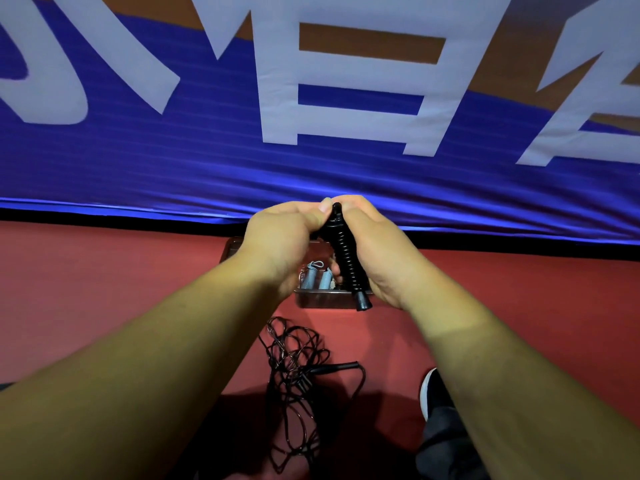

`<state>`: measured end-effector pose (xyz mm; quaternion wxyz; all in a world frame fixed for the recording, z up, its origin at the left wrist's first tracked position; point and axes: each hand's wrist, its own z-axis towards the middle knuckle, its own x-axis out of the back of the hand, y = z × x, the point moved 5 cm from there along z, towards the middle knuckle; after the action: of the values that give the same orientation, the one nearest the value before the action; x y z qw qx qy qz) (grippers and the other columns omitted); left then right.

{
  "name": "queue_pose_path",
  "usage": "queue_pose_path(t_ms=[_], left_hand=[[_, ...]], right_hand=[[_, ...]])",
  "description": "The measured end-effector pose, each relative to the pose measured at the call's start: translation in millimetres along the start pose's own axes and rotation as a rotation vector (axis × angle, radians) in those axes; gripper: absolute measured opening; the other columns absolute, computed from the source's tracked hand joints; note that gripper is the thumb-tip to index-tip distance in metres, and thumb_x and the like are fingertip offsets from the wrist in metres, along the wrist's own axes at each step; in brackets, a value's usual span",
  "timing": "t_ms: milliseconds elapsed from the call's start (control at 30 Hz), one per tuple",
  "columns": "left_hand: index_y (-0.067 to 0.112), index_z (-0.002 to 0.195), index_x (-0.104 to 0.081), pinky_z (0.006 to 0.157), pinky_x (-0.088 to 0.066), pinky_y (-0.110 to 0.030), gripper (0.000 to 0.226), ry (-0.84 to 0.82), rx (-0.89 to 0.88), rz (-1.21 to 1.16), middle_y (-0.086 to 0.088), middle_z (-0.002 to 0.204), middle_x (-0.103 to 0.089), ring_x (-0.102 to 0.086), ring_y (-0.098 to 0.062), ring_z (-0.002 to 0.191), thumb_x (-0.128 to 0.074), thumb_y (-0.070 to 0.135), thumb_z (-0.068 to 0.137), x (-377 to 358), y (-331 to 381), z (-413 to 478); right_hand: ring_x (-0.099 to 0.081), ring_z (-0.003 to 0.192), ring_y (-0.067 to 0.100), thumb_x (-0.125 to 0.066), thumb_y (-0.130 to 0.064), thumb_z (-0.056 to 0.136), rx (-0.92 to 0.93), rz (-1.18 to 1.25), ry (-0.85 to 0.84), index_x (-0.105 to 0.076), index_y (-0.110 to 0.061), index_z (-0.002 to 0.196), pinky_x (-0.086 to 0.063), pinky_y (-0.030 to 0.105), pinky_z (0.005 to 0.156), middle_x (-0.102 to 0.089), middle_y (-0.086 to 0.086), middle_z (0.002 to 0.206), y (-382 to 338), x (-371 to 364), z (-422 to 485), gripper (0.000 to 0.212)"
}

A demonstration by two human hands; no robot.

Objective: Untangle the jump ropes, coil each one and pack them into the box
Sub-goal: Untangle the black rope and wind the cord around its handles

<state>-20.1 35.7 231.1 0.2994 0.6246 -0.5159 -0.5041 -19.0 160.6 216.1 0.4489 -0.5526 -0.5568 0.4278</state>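
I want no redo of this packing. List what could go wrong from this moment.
The wound black rope, held by the left hand and right hand over the box, could unwind if released before it is seated.
The blue ropes already in the box may leave it little room.
The tangled rope on the floor lies near the shoe; a step might snag it.

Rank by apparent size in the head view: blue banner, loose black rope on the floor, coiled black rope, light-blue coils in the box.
1. blue banner
2. loose black rope
3. coiled black rope
4. light-blue coils, partly hidden and farther off, so their true size is unsure.
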Motion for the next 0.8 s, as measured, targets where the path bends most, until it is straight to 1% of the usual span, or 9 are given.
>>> queue_pose_path(t_ms=[100,200,267,333,467,533,600,700,800], left_hand=[[0.001,0.098,-0.075,0.071,-0.060,-0.058,0.018,0.054,-0.112,0.110,-0.025,0.090,-0.075,-0.069,-0.035,0.071,-0.076,0.018,0.095,8,3,5],[0.016,0.087,-0.081,0.075,-0.064,-0.040,0.008,0.080,-0.243,0.323,-0.011,0.084,-0.078,-0.074,-0.021,0.075,-0.078,0.021,0.093,11,7,8],[0.015,0.096,-0.080,0.068,-0.061,-0.027,0.006,0.078,-0.275,0.364,-0.011,0.085,-0.078,-0.074,-0.014,0.073,-0.075,0.012,0.095,8,10,9],[0.009,0.110,-0.075,0.067,-0.060,-0.023,0.018,0.078,-0.210,0.269,-0.014,0.091,-0.078,-0.075,-0.015,0.077,-0.073,0.001,0.093,7,10,10],[0.001,0.113,-0.072,0.068,-0.062,-0.026,0.024,0.023,-0.062,0.042,-0.020,0.101,-0.078,-0.077,-0.025,0.087,-0.075,-0.005,0.090,3,7,8],[0.000,0.110,-0.074,0.064,-0.065,-0.033,0.021,0.010,-0.054,0.002,-0.023,0.100,-0.078,-0.076,-0.028,0.085,-0.076,-0.005,0.089,1,8,3],[-0.001,0.107,-0.075,0.071,-0.066,-0.043,0.019,0.018,-0.056,-0.013,-0.023,0.096,-0.078,-0.077,-0.034,0.087,-0.079,0.000,0.088,0,8,-1],[0.002,0.095,-0.080,0.082,-0.064,-0.055,0.011,0.067,-0.096,0.089,-0.019,0.090,-0.079,-0.077,-0.039,0.091,-0.082,0.009,0.087,5,11,0],[0.011,0.084,-0.082,0.082,-0.065,-0.045,0.009,0.114,-0.202,0.306,-0.006,0.081,-0.079,-0.078,-0.029,0.085,-0.080,0.019,0.087,10,17,-1]], right_hand=[[-0.057,0.064,0.029,-0.052,-0.042,0.104,0.016,0.016,-0.009,-0.069,-0.029,0.111,-0.050,0.047,0.067,-0.071,0.021,0.096,-2,1,-1,0.022],[-0.059,0.068,0.027,-0.050,-0.044,0.102,0.028,-0.010,0.011,-0.069,-0.031,0.108,-0.051,0.045,0.065,-0.076,0.016,0.099,-1,2,-1,0.023],[-0.058,0.066,0.024,-0.048,-0.042,0.105,0.031,-0.023,0.056,-0.068,-0.035,0.102,-0.050,0.044,0.065,-0.073,0.008,0.088,0,5,1,0.021],[-0.057,0.062,0.023,-0.047,-0.040,0.107,0.030,-0.034,0.108,-0.068,-0.037,0.098,-0.050,0.043,0.064,-0.070,0.005,0.084,0,8,4,0.023],[-0.058,0.071,0.027,-0.047,-0.038,0.105,0.056,-0.024,0.153,-0.068,-0.035,0.099,-0.050,0.044,0.064,-0.065,0.006,0.084,-4,10,7,0.022],[-0.058,0.072,0.026,-0.047,-0.037,0.106,0.064,-0.029,0.165,-0.068,-0.034,0.099,-0.049,0.043,0.063,-0.065,0.005,0.082,-6,9,6,0.022],[-0.060,0.074,0.024,-0.049,-0.039,0.106,0.076,-0.082,0.190,-0.068,-0.037,0.100,-0.051,0.043,0.067,-0.069,0.003,0.084,-7,9,6,0.021],[-0.062,0.079,0.020,-0.050,-0.042,0.104,0.105,-0.179,0.192,-0.068,-0.040,0.101,-0.053,0.043,0.076,-0.073,0.000,0.091,-9,8,5,0.019],[-0.061,0.081,0.016,-0.049,-0.040,0.106,0.129,-0.234,0.185,-0.067,-0.036,0.103,-0.051,0.039,0.078,-0.074,0.000,0.093,-12,6,3,0.018]])
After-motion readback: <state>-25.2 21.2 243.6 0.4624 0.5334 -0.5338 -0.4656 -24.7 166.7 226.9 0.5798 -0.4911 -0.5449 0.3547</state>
